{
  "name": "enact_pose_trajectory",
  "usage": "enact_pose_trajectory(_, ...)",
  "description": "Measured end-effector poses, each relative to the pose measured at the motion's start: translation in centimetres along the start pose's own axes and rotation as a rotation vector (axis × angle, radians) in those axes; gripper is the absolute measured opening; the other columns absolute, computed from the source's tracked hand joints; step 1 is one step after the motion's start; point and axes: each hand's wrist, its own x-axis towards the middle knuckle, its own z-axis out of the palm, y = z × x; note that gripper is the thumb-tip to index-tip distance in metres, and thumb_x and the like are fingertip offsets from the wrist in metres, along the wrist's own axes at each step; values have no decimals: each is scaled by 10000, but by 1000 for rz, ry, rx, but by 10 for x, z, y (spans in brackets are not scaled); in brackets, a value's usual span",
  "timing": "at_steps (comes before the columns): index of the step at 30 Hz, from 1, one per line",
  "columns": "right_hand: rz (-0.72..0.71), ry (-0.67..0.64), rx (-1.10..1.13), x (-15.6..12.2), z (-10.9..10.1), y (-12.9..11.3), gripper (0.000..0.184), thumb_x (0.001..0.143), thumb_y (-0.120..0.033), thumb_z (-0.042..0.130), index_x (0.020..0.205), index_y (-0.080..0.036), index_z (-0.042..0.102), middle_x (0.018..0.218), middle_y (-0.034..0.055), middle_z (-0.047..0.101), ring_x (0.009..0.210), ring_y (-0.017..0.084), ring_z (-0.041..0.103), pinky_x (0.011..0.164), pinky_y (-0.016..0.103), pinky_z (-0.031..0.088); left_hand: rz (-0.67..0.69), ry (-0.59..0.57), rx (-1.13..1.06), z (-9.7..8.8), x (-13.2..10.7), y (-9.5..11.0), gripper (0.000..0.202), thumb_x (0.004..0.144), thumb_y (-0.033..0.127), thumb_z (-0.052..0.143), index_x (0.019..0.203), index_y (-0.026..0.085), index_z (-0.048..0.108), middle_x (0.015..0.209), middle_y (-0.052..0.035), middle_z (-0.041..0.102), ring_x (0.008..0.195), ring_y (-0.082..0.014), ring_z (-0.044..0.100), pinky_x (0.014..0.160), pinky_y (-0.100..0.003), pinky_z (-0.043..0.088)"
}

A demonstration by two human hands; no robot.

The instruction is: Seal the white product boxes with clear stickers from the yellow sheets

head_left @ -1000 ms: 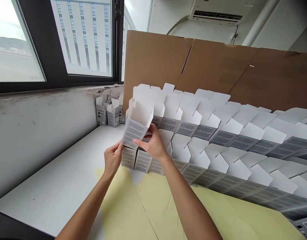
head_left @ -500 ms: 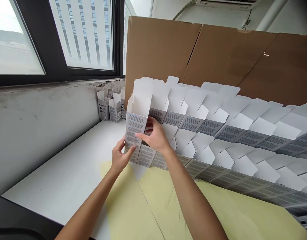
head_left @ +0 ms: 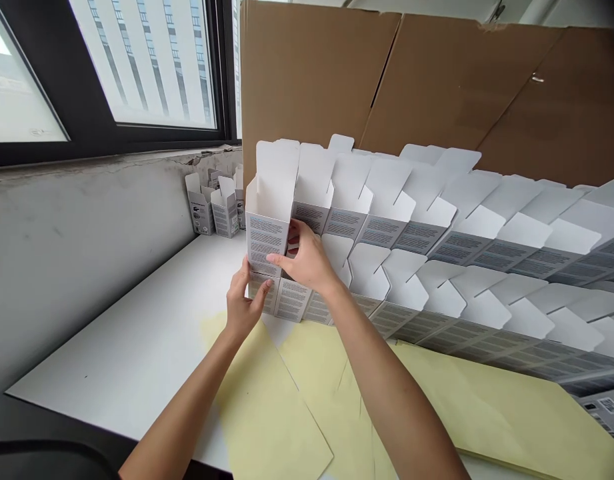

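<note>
At the left end of the stacked rows, a white-and-grey carton (head_left: pixel 265 232) with its top flap raised stands upright on a lower carton (head_left: pixel 272 301). My right hand (head_left: pixel 309 261) grips the upper one, thumb across its printed front and fingers on its right side, partly hidden. Low on the left, my left hand (head_left: pixel 243 301) is closed around the lower carton, its thumb on the front and its fingertips along the left side near the seam between the two. Beside them, more open-topped cartons (head_left: pixel 351 223) stand in two tiers running right.
A tall brown cardboard sheet (head_left: pixel 317 73) rises behind the rows. Several small cartons (head_left: pixel 225 212) stand by the wall at back left. Yellow paper sheets (head_left: pixel 267 407) cover part of the white tabletop (head_left: pixel 137 347). A black-framed window (head_left: pixel 157 67) is at the left.
The view has tipped downward, so the scene sits higher. The upper carton's bottom edge now shows as a clear seam above the lower carton. Both hands keep nearly the same grip.
</note>
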Motion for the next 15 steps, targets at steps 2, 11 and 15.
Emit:
enact_pose_trajectory(2,7,-3,-21,1,-1,-2,609,675,-211,797,1214,-186,514,1195,125,607,1135,293,598,981,517,525,26,5,27,0,1,0,721,871,408,676,1506,244,376,1311,-136,629,1152,-264,606,975,-432,506)
enact_pose_trajectory(11,-35,85,-51,-7,-2,-5,819,689,-190,806,1392,-217,386,1294,147,471,1144,301,589,886,479,587,82,7,60,-1,3,1,737,857,396,701,1507,275,374,1322,-119,622,1173,-273,595,986,-436,505)
enact_pose_trajectory(15,-282,191,-170,-8,-6,-19,791,862,-254,681,1500,-342,221,1469,140,326,1262,321,512,967,541,540,67,3,65,-2,3,3,704,856,416,696,1484,263,414,1349,-120,607,1187,-277,587,994,-449,503)
